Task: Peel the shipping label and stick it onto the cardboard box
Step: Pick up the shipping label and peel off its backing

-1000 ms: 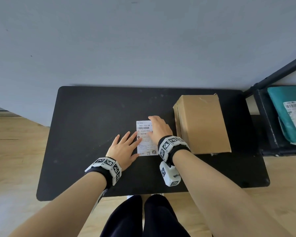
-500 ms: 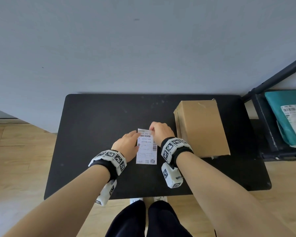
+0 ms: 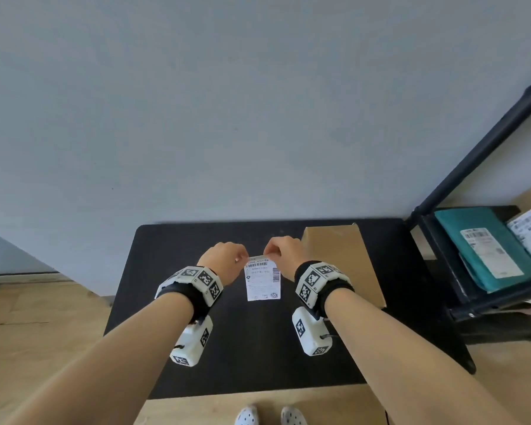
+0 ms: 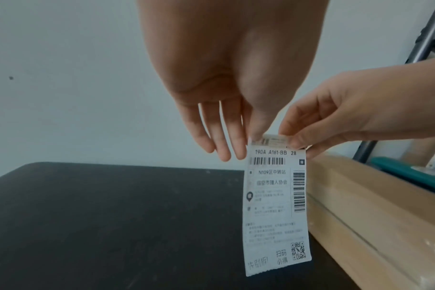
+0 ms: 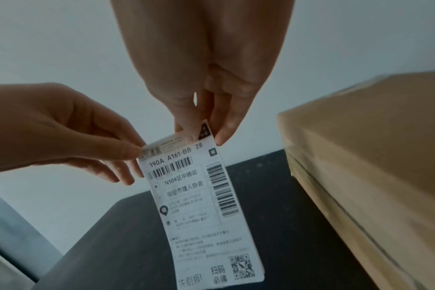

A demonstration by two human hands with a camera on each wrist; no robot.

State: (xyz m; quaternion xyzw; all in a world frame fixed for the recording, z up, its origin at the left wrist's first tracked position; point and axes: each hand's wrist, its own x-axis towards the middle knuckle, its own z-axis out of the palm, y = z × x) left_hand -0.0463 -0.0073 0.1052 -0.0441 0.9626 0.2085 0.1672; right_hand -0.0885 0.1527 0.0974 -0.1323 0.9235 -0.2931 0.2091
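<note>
Head view shows the shipping label (image 3: 262, 278) held up in the air above the black table (image 3: 172, 246), hanging down from its top edge between the two hands. The left hand (image 3: 224, 262) pinches the top left corner and the right hand (image 3: 284, 253) pinches the top right corner, so the label sits directly between them with its printed side toward the person.

From the left wrist, the left hand (image 4: 226, 109) grips the corner of the label (image 4: 276, 208) between thumb and forefinger while the other fingers (image 4: 224, 137) hang nearly straight behind it. The right hand (image 4: 355, 113) comes in from the right with curled fingers pinching the opposite corner. At the top edge a thin strip looks slightly folded or lifted; whether that is backing paper I cannot tell.

From the right wrist, the right hand (image 5: 211, 94) pinches the label (image 5: 201, 212) at its upper right, and the left hand (image 5: 70, 133) pinches the upper left.

The cardboard box (image 3: 347, 262) stands on the table just to the right of the right hand, apart from the label. Its top looks bare.
</note>
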